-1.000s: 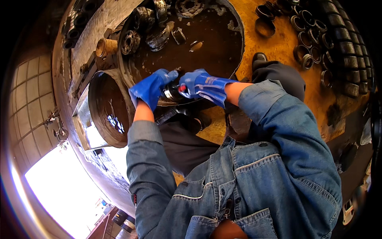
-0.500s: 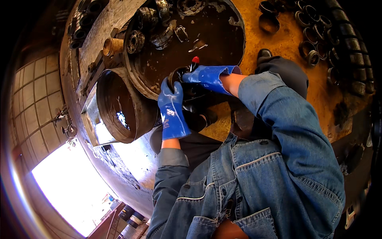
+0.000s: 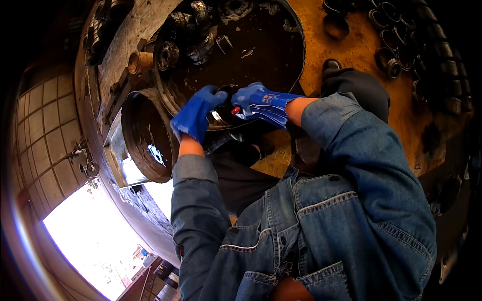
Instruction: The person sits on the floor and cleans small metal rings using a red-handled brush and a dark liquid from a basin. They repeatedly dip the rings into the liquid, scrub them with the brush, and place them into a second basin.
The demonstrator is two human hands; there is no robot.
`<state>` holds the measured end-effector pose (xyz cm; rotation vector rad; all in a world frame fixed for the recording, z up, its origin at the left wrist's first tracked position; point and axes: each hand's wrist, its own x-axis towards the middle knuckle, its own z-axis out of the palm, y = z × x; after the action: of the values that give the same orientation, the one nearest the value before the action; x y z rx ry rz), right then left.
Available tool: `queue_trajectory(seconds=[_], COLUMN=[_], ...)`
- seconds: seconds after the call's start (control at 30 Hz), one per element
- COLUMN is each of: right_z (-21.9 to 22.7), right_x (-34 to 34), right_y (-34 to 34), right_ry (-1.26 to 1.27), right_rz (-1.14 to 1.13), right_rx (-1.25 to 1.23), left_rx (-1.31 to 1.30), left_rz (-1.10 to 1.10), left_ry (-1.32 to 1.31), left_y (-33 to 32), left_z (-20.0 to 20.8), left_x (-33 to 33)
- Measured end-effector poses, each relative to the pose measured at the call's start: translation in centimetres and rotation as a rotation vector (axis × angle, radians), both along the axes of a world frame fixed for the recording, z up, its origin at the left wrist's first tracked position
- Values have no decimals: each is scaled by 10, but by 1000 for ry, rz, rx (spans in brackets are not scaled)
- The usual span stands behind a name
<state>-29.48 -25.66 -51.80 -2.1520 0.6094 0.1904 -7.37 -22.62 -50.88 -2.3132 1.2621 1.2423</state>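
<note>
My left hand (image 3: 197, 111), in a blue rubber glove, grips a dark, wet-looking round metal part (image 3: 224, 111) from its left side. Against the part's right side is my right hand (image 3: 251, 100), gloved the same way, with its fingers curled around a tool. Only the tool's red end (image 3: 235, 110) shows; its kind is hidden. Both hands are over the near rim of a large round tub (image 3: 303, 55) holding dark liquid.
Greasy metal parts (image 3: 201, 47) sit at the tub's far left. An open drum (image 3: 168, 100) lies tilted beside my left arm. Several dark rings (image 3: 389, 55) and a row of stacked cylinders (image 3: 447, 60) are at the right. A rusty cylinder (image 3: 139, 61) stands at left.
My left hand has turned, its wrist swinging left and its fingers rising. My right hand has rolled over, so the tool's red end has gone from above the hand to below it.
</note>
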Motion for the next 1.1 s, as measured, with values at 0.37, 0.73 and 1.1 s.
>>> queue_trajectory(seconds=[0.37,0.73,1.1], right_z=[11,-8,-9], right_x=[-39,0,-28], right_y=[-12,-6,-11], right_ry=[-173,-43,-94], right_rz=[-329,-16,-397], right_rx=[838,-14,830], left_rx=[-810,-62,-774], left_rz=[215,17,232], left_ry=[-453,82,-441], left_y=[95,1,97], left_z=[-5,9,-7], left_x=[-90,-12,-94])
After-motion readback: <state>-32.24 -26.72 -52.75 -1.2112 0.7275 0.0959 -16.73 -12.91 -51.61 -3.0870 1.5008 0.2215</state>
